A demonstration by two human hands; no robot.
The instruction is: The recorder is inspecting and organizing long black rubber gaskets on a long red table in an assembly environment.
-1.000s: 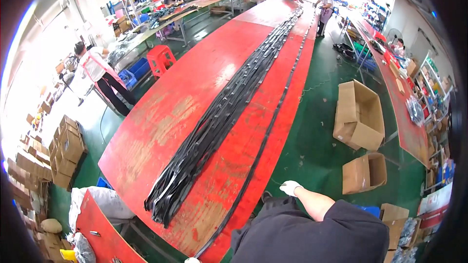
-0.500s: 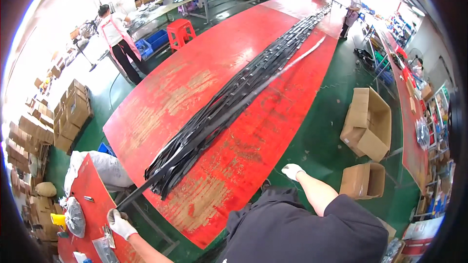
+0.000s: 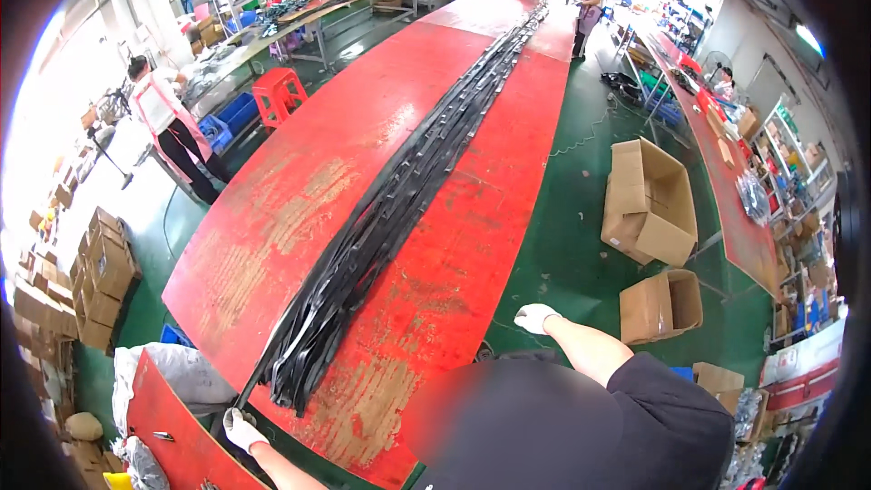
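While the left hand (image 3: 242, 431) is closed on the near end of one black strip (image 3: 248, 392), the other strips lie gathered in a long bundle (image 3: 390, 209) down the red worktop (image 3: 308, 159). The held strip runs along the bundle's left side; its near end, past the worktop edge, is not yet released. The right hand (image 3: 535, 318), loosely curled and partly open, shows nothing held. The remaining strip count cannot be determined.

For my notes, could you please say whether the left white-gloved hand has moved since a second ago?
Yes, the left hand has moved leftward along the near end of the long red table.
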